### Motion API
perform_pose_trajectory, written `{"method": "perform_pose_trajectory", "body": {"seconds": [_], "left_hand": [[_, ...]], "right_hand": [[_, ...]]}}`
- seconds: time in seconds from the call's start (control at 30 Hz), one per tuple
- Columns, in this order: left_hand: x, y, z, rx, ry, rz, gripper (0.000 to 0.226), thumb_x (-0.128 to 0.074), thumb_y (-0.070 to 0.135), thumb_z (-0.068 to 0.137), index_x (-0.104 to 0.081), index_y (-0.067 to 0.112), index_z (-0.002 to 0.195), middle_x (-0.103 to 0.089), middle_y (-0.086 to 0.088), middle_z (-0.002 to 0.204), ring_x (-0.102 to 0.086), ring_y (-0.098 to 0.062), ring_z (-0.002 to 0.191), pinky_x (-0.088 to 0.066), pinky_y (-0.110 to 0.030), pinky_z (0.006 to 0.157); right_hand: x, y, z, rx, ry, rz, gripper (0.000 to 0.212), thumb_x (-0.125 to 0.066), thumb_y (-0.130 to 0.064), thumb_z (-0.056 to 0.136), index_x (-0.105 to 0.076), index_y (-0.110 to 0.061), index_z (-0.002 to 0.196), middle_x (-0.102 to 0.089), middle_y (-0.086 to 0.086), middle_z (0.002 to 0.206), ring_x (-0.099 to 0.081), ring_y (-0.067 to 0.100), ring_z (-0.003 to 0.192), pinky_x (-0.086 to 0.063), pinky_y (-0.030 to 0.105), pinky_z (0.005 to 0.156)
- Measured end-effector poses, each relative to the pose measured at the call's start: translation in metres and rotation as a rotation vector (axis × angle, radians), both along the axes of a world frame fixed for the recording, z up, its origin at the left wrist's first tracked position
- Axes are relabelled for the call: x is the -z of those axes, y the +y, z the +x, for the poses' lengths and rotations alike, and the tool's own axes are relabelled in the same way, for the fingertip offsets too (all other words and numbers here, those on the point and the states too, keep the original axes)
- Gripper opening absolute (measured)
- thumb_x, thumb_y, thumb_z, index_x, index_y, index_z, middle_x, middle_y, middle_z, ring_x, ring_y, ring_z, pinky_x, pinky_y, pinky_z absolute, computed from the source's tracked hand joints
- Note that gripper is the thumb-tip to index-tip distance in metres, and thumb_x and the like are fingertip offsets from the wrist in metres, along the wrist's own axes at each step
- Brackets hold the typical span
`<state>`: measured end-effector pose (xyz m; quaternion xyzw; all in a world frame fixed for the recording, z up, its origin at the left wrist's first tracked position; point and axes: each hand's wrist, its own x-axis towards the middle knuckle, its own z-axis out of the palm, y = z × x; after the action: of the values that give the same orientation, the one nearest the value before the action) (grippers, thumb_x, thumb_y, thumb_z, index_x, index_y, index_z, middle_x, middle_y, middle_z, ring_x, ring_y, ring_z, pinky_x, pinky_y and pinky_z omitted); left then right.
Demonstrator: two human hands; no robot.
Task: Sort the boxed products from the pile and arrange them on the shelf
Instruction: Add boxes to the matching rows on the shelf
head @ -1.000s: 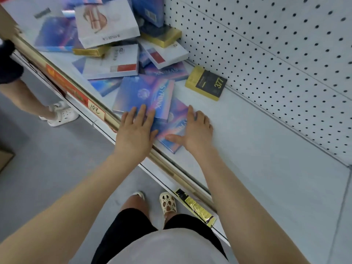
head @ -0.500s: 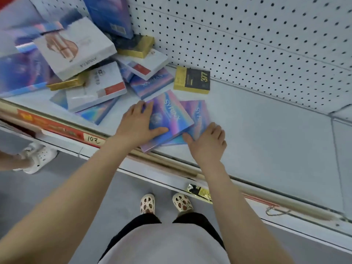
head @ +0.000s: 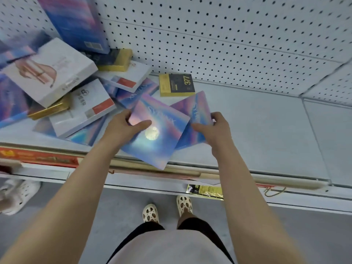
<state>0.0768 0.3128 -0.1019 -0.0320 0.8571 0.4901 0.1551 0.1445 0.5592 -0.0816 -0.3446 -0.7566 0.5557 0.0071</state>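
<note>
Two flat iridescent blue-pink boxes are lifted off the grey shelf (head: 266, 130). My left hand (head: 125, 128) grips the nearer, larger iridescent box (head: 158, 136) by its left edge, thumb on its face. My right hand (head: 215, 128) holds the second iridescent box (head: 198, 109) by its right edge; that box is partly hidden behind the first. To the left lies the pile (head: 66, 92) of mixed boxes: white ones with red labels, gold-edged ones and more iridescent ones.
A black and yellow box (head: 177, 84) marked 377 lies flat by the pegboard back wall (head: 228, 44). The shelf's front rail (head: 228, 174) runs below my hands, with a red price strip (head: 38, 155) at left. Another person's white shoe (head: 17, 197) stands on the floor at left.
Both hands went from pressing on the two iridescent boxes to gripping their edges and lifting them off the shelf. The view swung right and moved closer.
</note>
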Motion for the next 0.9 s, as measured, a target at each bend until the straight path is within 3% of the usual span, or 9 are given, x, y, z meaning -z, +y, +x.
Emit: {"method": "perform_pose_trajectory", "body": {"seconds": [0.1, 0.17, 0.23, 0.33, 0.5, 0.73, 0.9], "left_hand": [[-0.009, -0.003, 0.009, -0.03, -0.091, 0.322, 0.039, -0.073, 0.042, 0.079, -0.068, 0.011, 0.101, -0.072, -0.01, 0.095, -0.065, -0.023, 0.087, -0.051, -0.041, 0.077], [-0.014, 0.001, 0.017, -0.057, -0.129, 0.47, 0.032, -0.071, 0.034, 0.086, -0.067, 0.009, 0.105, -0.073, -0.009, 0.101, -0.066, -0.028, 0.095, -0.053, -0.042, 0.084], [-0.016, 0.01, 0.023, -0.108, -0.158, 0.562, 0.029, -0.065, 0.028, 0.091, -0.066, 0.006, 0.111, -0.072, -0.012, 0.107, -0.066, -0.027, 0.096, -0.052, -0.042, 0.088], [-0.022, 0.03, 0.033, -0.135, -0.17, 0.613, 0.019, -0.061, 0.027, 0.095, -0.068, 0.012, 0.104, -0.071, -0.014, 0.11, -0.067, -0.027, 0.097, -0.053, -0.047, 0.089], [-0.033, 0.081, 0.065, -0.039, -0.161, 0.679, 0.016, -0.054, 0.024, 0.098, -0.068, 0.015, 0.098, -0.075, 0.001, 0.091, -0.069, -0.014, 0.079, -0.058, -0.032, 0.072], [-0.047, 0.19, 0.138, 0.186, -0.182, 0.656, 0.013, -0.054, 0.021, 0.099, -0.065, 0.015, 0.096, -0.071, -0.005, 0.096, -0.066, -0.019, 0.081, -0.054, -0.035, 0.077], [-0.051, 0.288, 0.207, 0.309, -0.222, 0.647, 0.01, -0.061, 0.028, 0.093, -0.067, 0.021, 0.09, -0.072, -0.002, 0.095, -0.066, -0.024, 0.088, -0.051, -0.049, 0.088]], "right_hand": [[-0.015, 0.004, 0.014, 0.087, 0.146, -0.128, 0.042, -0.08, -0.008, 0.067, -0.062, -0.014, 0.104, -0.066, 0.004, 0.091, -0.063, 0.025, 0.078, -0.055, 0.038, 0.068], [-0.023, 0.01, 0.028, 0.174, 0.226, -0.209, 0.044, -0.078, -0.009, 0.061, -0.067, -0.01, 0.104, -0.068, 0.006, 0.09, -0.062, 0.022, 0.074, -0.051, 0.03, 0.063], [-0.031, 0.015, 0.045, 0.29, 0.315, -0.244, 0.04, -0.077, -0.015, 0.057, -0.07, -0.011, 0.096, -0.068, 0.007, 0.087, -0.06, 0.021, 0.074, -0.048, 0.032, 0.066], [-0.042, 0.022, 0.074, 0.417, 0.451, -0.22, 0.022, -0.078, -0.01, 0.071, -0.071, -0.013, 0.091, -0.067, 0.004, 0.082, -0.057, 0.018, 0.073, -0.044, 0.03, 0.065], [-0.054, 0.053, 0.132, 0.546, 0.538, -0.113, 0.014, -0.073, -0.007, 0.084, -0.068, -0.014, 0.094, -0.07, 0.0, 0.085, -0.064, 0.013, 0.076, -0.049, 0.025, 0.066], [-0.056, 0.122, 0.235, 0.739, 0.586, -0.056, 0.016, -0.07, -0.004, 0.086, -0.065, -0.012, 0.099, -0.07, -0.001, 0.087, -0.065, 0.012, 0.074, -0.052, 0.024, 0.064], [-0.053, 0.194, 0.329, 0.833, 0.586, -0.009, 0.02, -0.069, -0.008, 0.088, -0.064, -0.01, 0.107, -0.071, 0.0, 0.093, -0.067, 0.013, 0.078, -0.053, 0.024, 0.064]]}}
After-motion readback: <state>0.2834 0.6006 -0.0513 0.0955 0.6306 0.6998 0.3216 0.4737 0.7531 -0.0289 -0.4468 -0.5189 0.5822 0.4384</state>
